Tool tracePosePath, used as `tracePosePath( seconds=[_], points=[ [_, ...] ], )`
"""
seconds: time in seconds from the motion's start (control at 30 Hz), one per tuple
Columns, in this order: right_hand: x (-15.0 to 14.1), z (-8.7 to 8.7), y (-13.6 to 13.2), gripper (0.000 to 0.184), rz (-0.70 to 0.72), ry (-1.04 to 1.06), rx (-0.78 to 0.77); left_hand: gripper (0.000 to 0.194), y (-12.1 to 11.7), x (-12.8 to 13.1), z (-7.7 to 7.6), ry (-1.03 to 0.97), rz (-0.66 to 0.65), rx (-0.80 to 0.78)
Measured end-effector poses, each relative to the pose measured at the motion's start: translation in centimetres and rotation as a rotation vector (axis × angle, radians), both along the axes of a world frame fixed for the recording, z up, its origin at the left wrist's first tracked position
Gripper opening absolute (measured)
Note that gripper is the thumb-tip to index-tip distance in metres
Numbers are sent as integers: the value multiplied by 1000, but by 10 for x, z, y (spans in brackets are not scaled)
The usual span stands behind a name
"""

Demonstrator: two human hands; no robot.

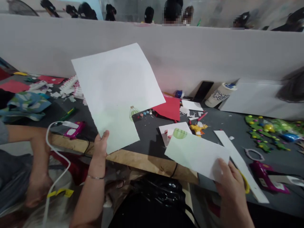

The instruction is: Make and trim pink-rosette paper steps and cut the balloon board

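My left hand (101,144) is closed on the lower left edge of a large sheet of paper (116,79), its thumb on the front. The sheet is white above and pale green below, with a notch cut from its lower right and part of a balloon-like drawing at the cut. My right hand (230,177) pinches a smaller paper piece (197,152) by its right end; a green striped drawing is at its upper left. Behind the right fingers shows a yellow loop handle (245,183); whether the hand holds it I cannot tell. The two papers are apart.
Red paper (169,107), paper scraps (191,105), a patterned cup (218,95) and a phone (203,91) are at the back. A white strip (242,166) and magenta power strip (268,177) lie right. Another person's arm (38,158) is at left, near a white cable (59,177).
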State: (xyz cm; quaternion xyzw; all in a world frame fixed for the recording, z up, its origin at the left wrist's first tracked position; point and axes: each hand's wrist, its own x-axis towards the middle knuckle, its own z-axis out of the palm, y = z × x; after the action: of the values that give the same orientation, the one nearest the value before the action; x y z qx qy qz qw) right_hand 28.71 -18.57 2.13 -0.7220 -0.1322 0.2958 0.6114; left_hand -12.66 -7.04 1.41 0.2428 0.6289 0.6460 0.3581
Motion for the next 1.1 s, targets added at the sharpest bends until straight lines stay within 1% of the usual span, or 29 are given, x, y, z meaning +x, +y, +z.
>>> tracePosePath(
  seconds=[0.1, 0.2, 0.27, 0.37, 0.43, 0.53, 0.6, 0.73, 0.8, 0.87, 0.97, 1.1],
  points=[
    [1, 9, 0, 44, -35, 30, 11, 39, 0, -5, -4, 2, -18, -1],
    [-2, 14, 1, 41, -25, 74, 23, 47, 6, 0, -8, -42, -38, 68],
    [-4, 16, 1, 39, -29, 99, 10, 52, 14, 11, -9, -100, -21, 126],
    [-5, 15, -1, 35, -16, 94, -7, 51, 30, 37, -6, -231, 26, 177],
    [-5, 13, -3, 34, 25, 67, -4, 48, 41, 58, -2, -348, -56, 220],
    [-3, 8, -5, 35, 48, 25, -8, 50, 55, 89, 2, -484, -246, 334],
    [0, 5, -6, 37, 59, 12, 8, 53, 62, 108, 3, -560, -353, 342],
    [8, 5, -8, 38, 102, 3, 44, 56, 78, 149, 2, -708, -486, 341],
    [11, 6, -9, 37, 84, -29, 30, 57, 90, 173, 3, -788, -569, 355],
    [14, 9, -11, 37, 42, -50, 37, 53, 105, 198, 4, -863, -650, 325],
    [17, 11, -13, 40, -16, -17, 46, 43, 131, 233, 8, -926, -724, 282],
    [22, 10, -18, 50, -48, 26, 9, 37, 168, 267, 10, -961, -755, 250]
  ],
)
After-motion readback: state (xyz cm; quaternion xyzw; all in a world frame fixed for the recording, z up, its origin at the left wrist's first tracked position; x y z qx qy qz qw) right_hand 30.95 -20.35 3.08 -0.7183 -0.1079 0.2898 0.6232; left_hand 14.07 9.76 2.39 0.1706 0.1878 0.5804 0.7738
